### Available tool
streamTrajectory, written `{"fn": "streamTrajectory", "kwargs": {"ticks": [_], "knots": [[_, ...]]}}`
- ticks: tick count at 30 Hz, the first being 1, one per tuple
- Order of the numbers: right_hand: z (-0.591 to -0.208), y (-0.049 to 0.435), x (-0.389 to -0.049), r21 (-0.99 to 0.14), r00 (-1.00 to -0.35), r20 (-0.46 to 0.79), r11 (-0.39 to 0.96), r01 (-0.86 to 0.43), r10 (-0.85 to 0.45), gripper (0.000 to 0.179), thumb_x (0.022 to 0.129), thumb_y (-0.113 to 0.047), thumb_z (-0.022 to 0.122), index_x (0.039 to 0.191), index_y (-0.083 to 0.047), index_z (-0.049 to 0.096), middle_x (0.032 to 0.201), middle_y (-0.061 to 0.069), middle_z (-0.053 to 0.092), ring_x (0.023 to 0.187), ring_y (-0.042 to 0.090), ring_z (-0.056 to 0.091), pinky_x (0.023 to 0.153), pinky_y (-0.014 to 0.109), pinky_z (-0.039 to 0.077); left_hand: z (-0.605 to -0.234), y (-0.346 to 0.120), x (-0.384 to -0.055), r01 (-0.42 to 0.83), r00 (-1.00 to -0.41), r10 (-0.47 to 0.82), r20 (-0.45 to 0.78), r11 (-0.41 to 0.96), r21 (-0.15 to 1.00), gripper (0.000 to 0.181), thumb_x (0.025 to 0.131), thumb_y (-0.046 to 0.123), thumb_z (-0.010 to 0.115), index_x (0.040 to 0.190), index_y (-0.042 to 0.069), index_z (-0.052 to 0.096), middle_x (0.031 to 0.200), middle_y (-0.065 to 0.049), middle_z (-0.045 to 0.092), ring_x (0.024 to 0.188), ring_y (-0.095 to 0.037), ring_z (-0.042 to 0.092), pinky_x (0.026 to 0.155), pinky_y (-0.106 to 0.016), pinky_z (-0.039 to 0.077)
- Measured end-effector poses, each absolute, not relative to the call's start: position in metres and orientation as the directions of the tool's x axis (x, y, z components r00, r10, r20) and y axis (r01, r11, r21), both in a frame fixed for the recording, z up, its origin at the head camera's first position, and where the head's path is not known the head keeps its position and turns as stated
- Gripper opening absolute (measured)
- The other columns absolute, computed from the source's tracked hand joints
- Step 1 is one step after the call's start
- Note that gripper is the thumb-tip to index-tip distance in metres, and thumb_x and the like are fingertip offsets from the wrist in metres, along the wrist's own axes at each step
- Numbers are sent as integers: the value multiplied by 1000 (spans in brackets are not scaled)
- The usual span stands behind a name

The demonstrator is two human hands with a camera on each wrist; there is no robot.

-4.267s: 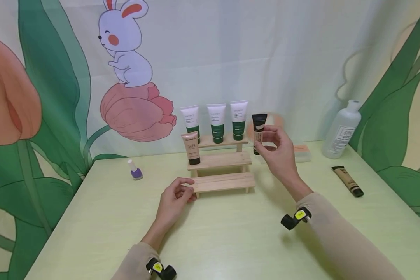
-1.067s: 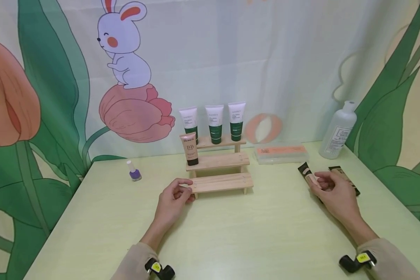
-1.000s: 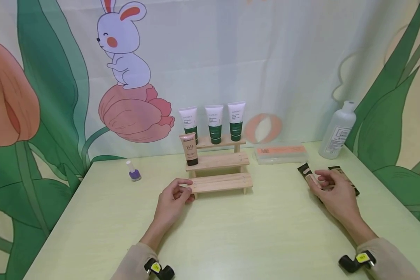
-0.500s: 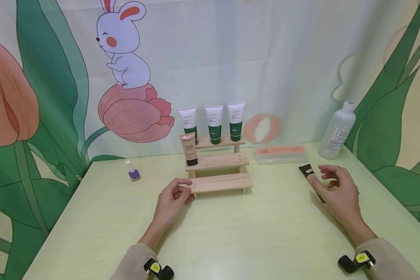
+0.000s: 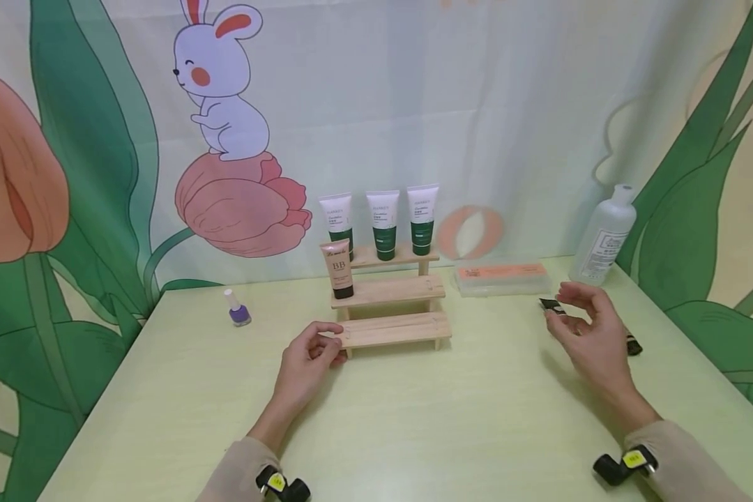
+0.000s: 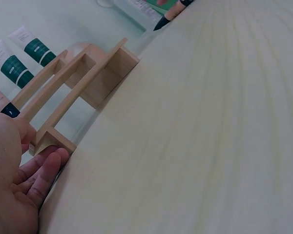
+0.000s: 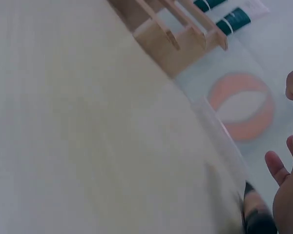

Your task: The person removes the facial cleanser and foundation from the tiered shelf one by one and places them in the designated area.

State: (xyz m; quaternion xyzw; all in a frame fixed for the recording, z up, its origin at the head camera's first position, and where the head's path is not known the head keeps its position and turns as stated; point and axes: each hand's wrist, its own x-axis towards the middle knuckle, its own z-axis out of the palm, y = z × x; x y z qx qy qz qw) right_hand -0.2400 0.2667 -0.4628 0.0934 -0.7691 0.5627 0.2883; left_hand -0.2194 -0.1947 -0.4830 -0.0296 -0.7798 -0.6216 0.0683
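Observation:
The three-tier wooden display stand (image 5: 395, 329) stands mid-table, and my left hand (image 5: 304, 355) grips the left end of its lowest step. In the left wrist view, fingers of the left hand (image 6: 44, 178) curl by the stand's leg. My right hand (image 5: 596, 341) hovers over a dark squeeze tube (image 5: 552, 307), fingers spread, holding nothing. That tube lies flat, mostly hidden behind the hand; beyond the hand shows the black cap (image 5: 634, 345) of a second tube. A beige BB cream tube (image 5: 339, 270) stands on the middle step. Three white-and-green tubes (image 5: 385, 224) stand on the top step.
A purple nail polish bottle (image 5: 239, 314) stands on the left of the table. Behind the right hand are a flat clear box with an orange label (image 5: 503, 279) and a white bottle (image 5: 604, 237). A printed curtain (image 5: 351, 90) hangs at the table's back.
Earlier my right hand held the dark tube upright beside the stand, then laid it down at the right near the other tube and let go. The hand has now risen slightly; the left hand stays put.

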Motion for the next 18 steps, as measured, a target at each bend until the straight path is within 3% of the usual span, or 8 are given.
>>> {"fn": "streamTrajectory", "kwargs": {"ticks": [8,15,18], "knots": [[-437,200,-255,-815,-828,560,183,-550,9,52,100,8,76,149,2,57,143,5,63,129,24,67,99,20,62,-483,-194,-220,131,-989,-33,141,213,968,17,110,8,70,126,11,76,98,-16,79,90,-29,81,83,-30,69],[-418,126,-268,-811,-810,562,81,-579,-168,55,99,3,80,149,-1,56,150,17,61,135,40,65,102,28,64,-484,-195,-220,135,-989,-31,145,215,967,17,111,7,70,126,10,76,98,-16,79,90,-30,81,84,-30,70],[-412,99,-273,-811,-800,561,54,-583,-215,56,99,2,81,149,-4,57,151,19,61,135,41,65,103,35,65,-485,-196,-220,144,-988,-25,153,217,965,17,111,7,70,126,10,76,98,-16,80,90,-30,81,83,-31,70]]}}
